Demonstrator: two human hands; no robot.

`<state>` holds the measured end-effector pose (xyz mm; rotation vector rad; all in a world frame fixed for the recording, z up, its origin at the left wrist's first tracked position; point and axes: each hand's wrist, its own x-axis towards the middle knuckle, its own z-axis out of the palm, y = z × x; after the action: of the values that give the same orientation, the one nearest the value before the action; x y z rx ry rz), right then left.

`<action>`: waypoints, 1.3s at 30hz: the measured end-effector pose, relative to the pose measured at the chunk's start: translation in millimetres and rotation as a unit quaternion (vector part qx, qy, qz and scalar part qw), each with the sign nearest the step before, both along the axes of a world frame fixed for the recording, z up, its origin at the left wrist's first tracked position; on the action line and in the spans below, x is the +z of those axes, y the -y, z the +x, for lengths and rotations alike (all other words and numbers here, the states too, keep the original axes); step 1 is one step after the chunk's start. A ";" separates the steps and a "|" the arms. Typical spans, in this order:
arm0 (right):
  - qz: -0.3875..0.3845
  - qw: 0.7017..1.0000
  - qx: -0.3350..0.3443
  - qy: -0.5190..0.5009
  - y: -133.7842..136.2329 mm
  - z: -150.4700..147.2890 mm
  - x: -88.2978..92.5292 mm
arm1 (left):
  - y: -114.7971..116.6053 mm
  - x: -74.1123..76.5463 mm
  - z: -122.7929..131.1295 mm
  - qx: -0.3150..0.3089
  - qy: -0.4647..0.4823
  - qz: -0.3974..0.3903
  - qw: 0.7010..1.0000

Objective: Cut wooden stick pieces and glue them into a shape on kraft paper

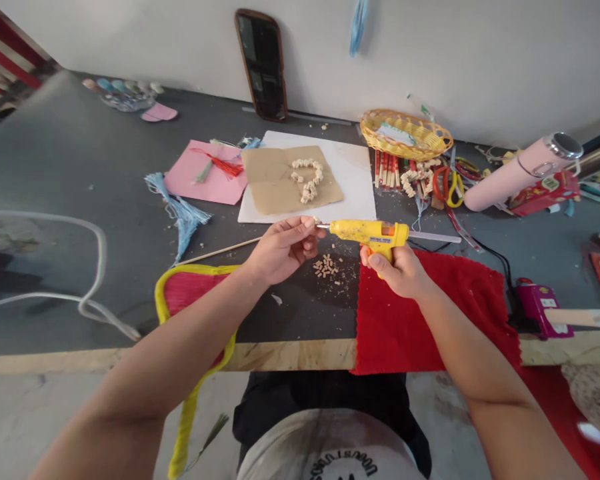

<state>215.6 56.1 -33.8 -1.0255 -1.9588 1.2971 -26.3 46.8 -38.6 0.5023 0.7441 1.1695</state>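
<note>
My right hand (395,269) is wrapped round the handle of a yellow glue gun (363,231), with a glue stick (437,237) jutting from its back. The nozzle points left and meets the fingertips of my left hand (287,247). Between that thumb and forefinger is a small pale wooden piece (317,221), mostly covered by the fingers. Below the hands lies a scatter of short wooden pieces (327,266) on the dark tabletop. Farther back, a curved chain of glued wooden pieces (314,175) rests on brown paper (270,180).
Red cloth (430,320) lies under my right forearm, and a yellow-edged red fan-like piece (190,288) under my left. At the back stand a phone (263,67) and a yellow basket (405,137). Scissors (450,187), a pink flask (523,170) and a purple power block (537,307) are at right.
</note>
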 end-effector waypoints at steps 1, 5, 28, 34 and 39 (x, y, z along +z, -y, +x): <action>0.001 1.000 0.000 -0.001 0.0 0.0 -0.1 | 0.0 -0.1 0.1 0.000 0.000 0.000 1.000; 0.000 1.000 0.007 -0.007 0.0 0.5 0.7 | 0.3 0.6 0.3 0.001 -0.001 -0.001 1.000; -0.202 0.955 -0.165 -0.143 -31.5 11.8 -14.4 | 0.1 0.6 -1.4 0.005 0.002 -0.001 1.000; -0.006 0.973 -0.200 0.118 -32.8 22.2 -6.5 | 0.4 0.9 -0.2 0.005 -0.009 -0.002 1.000; 0.137 0.898 -0.213 0.360 -35.7 29.5 -1.7 | 0.6 0.4 -0.2 0.002 -0.011 0.002 1.000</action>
<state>245.1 91.7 -35.5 -1.8304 -2.1423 0.3916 -26.5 46.2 -38.2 0.5177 0.7623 1.1701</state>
